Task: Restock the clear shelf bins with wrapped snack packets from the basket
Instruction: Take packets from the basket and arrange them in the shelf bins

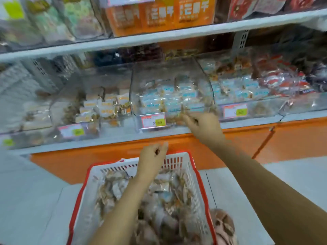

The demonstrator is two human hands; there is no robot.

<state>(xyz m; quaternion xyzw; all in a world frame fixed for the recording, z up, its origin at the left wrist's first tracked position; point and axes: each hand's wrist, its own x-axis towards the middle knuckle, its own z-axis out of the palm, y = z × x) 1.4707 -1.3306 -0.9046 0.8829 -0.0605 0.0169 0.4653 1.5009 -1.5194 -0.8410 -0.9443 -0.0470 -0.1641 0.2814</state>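
Here, right hand [203,128] at bin [169,71], basket [200,184] (full)

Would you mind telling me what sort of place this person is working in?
Most likely a shop's snack aisle: clear bins of wrapped packets on a shelf, price tags on the bin fronts, and a red-rimmed basket of stock below.
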